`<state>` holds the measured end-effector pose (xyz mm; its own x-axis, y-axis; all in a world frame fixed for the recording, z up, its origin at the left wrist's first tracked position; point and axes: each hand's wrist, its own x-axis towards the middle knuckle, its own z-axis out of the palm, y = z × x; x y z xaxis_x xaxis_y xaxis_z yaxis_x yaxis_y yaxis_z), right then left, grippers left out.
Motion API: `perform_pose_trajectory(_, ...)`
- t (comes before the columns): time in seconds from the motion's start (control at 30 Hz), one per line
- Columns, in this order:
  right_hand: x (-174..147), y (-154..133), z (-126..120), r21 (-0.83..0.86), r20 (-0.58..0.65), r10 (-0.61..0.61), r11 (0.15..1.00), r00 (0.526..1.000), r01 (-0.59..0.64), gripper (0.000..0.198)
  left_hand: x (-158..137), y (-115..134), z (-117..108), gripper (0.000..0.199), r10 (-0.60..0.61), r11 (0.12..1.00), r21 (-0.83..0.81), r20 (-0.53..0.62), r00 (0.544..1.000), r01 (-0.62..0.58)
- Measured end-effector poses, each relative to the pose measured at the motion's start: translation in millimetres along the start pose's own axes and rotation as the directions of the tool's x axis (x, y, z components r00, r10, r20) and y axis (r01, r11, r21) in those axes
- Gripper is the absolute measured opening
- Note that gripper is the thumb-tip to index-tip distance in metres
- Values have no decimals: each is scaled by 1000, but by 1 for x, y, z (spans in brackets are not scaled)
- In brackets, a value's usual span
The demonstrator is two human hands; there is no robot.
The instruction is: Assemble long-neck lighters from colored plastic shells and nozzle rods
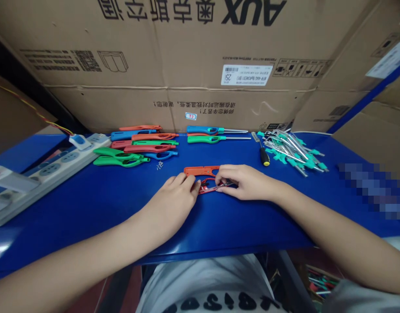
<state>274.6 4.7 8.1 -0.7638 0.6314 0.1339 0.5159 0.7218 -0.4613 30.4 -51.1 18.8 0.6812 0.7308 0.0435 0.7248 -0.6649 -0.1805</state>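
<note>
Between my hands lies an open red lighter shell half (205,187), with a thin wire and small inner parts showing in it. My left hand (178,195) is closed, its thumb and fingertips pinching the shell's left end. My right hand (240,181) is closed at the other end, fingers bent down over the shell and a dark part beside it. What exactly its fingertips grip is partly hidden. Just behind, an orange lighter shell half (201,171) rests on the blue table, its right end covered by my right hand.
Several coloured lighter shells (150,148) lie at the back left, beside a white power strip (61,167). Assembled lighters (203,139) lie back centre. A screwdriver (264,155) and a pile of metal lighter tubes (294,150) are at right. A cardboard sheet (186,56) stands behind.
</note>
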Motion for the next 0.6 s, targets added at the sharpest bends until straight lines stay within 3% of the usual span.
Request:
perform_pose_trajectory(0.1,0,2,2,43,-16,0,999,1000,1,8,1,-2,3,39,-3,1000,-25,47,999,4)
perform_pose_trajectory(0.43,-1,11,-1,168,-24,-31,985,999,34,6,7,-12,3,42,-75,924,-374,22,997,78)
perform_pose_trajectory(0.6,-5,10,-7,85,3,-45,995,999,44,12,12,-15,9,44,-52,867,-499,-76,996,7)
